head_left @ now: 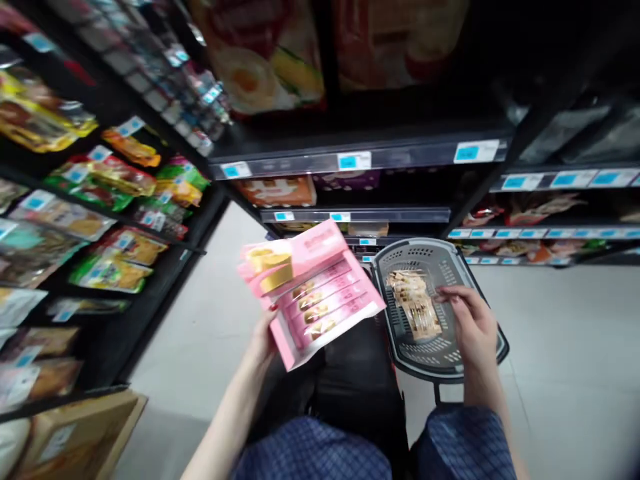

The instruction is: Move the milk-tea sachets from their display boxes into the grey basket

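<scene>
My left hand [264, 339] grips a pink snack package [311, 290] by its lower left edge and holds it up, tilted, in front of me. The package shows several pink sticks and a yellow picture at its top. My right hand [470, 320] is over a dark grey shopping basket [440, 357], its fingers curled on the right side of a tan packet [415, 303] that lies inside the basket. The basket sits low in front of me, to the right of the pink package.
Dark store shelves with blue price tags [353, 161] stand ahead and at the right. Shelves full of colourful snack bags [107, 180] line the left side. A cardboard box [75, 437] sits at the lower left. Pale floor [565, 347] runs between the shelves.
</scene>
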Available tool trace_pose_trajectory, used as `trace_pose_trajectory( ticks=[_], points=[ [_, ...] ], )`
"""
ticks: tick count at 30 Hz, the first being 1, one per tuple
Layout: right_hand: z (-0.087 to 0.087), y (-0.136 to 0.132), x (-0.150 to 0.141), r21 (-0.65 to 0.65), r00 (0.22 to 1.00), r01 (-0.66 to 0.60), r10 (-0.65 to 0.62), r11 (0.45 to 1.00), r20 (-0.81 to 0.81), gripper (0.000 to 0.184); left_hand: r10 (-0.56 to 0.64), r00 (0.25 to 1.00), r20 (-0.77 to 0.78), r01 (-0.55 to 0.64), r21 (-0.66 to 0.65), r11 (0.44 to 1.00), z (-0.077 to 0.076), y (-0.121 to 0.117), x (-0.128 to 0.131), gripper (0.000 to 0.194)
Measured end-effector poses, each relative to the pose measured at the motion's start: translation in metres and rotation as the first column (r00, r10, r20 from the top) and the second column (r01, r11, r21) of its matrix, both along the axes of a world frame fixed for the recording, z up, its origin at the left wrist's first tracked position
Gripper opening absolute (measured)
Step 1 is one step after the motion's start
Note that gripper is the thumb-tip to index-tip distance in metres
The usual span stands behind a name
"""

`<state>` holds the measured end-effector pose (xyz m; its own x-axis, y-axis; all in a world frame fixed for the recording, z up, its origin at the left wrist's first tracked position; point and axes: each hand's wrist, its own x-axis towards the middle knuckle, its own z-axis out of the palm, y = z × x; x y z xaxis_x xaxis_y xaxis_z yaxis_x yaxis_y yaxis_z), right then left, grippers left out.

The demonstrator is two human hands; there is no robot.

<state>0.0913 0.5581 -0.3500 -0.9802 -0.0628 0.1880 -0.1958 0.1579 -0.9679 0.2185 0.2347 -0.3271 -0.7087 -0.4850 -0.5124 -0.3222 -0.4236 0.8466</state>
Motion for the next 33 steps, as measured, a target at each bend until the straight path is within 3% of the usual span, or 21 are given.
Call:
trace_pose_trajectory(
  ticks=[2, 4, 5, 6, 8, 11, 13, 18, 21, 24, 27, 31, 33],
  points=[
    [0.059, -0.020, 0.038, 0.087, 0.965, -0.203, 0.214, 0.975, -0.152, 0.015, 0.003, 0.988, -0.153, 0.006, 0.060, 0.998, 0.020, 0.002, 0.001, 0.062],
    [0.098, -0.049, 0.069, 0.333, 0.844, -0.371, 0.464, 0.867, -0.268, 0.018, -0.027, 0.960, -0.279, 0.049, 0.071, 0.996, 0.037, 0.002, 0.005, 0.064],
    [0.110, -0.065, 0.080, 0.485, 0.779, -0.377, 0.554, 0.789, -0.294, 0.021, -0.047, 0.942, -0.332, 0.069, 0.052, 0.996, 0.044, 0.000, 0.007, 0.064],
    [0.119, -0.080, 0.090, 0.630, 0.739, -0.320, 0.602, 0.708, -0.302, 0.025, -0.065, 0.924, -0.378, 0.077, 0.016, 0.997, 0.050, -0.001, 0.009, 0.063],
    [0.128, -0.108, 0.102, 0.836, 0.742, -0.097, 0.599, 0.540, -0.300, 0.034, -0.094, 0.892, -0.443, 0.061, -0.088, 0.994, 0.059, -0.006, 0.013, 0.058],
    [0.131, -0.135, 0.106, 0.946, 0.757, 0.096, 0.594, 0.309, -0.271, 0.039, -0.123, 0.869, -0.480, 0.024, -0.208, 0.978, 0.067, -0.014, 0.023, 0.049],
    [0.131, -0.146, 0.101, 0.969, 0.698, 0.087, 0.680, 0.231, -0.225, 0.035, -0.120, 0.864, -0.489, 0.012, -0.218, 0.976, 0.070, -0.019, 0.031, 0.046],
    [0.124, -0.171, 0.081, 0.976, 0.513, -0.039, 0.842, 0.214, -0.164, 0.026, -0.055, 0.895, -0.442, -0.028, -0.180, 0.983, 0.076, -0.030, 0.051, 0.052],
    [0.115, -0.191, 0.073, 0.961, 0.455, -0.124, 0.875, 0.248, -0.167, 0.042, 0.002, 0.920, -0.393, -0.060, -0.136, 0.989, 0.072, -0.039, 0.056, 0.050],
    [0.107, -0.212, 0.066, 0.956, 0.461, -0.160, 0.875, 0.247, -0.149, 0.057, 0.038, 0.933, -0.358, -0.088, -0.123, 0.989, 0.063, -0.050, 0.054, 0.046],
    [0.103, -0.229, 0.052, 0.959, 0.448, -0.222, 0.892, 0.176, -0.060, 0.048, 0.036, 0.953, -0.301, -0.091, -0.170, 0.981, 0.053, -0.062, 0.048, 0.046],
    [0.093, -0.243, 0.027, 0.942, 0.480, -0.299, 0.877, 0.152, 0.011, 0.036, -0.103, 0.978, -0.182, 0.069, -0.184, 0.980, 0.039, -0.077, 0.030, 0.046],
    [0.082, -0.246, 0.016, 0.963, 0.560, -0.257, 0.825, 0.084, 0.078, 0.030, -0.187, 0.973, -0.135, 0.164, -0.168, 0.972, 0.032, -0.082, 0.018, 0.046]
  ],
)
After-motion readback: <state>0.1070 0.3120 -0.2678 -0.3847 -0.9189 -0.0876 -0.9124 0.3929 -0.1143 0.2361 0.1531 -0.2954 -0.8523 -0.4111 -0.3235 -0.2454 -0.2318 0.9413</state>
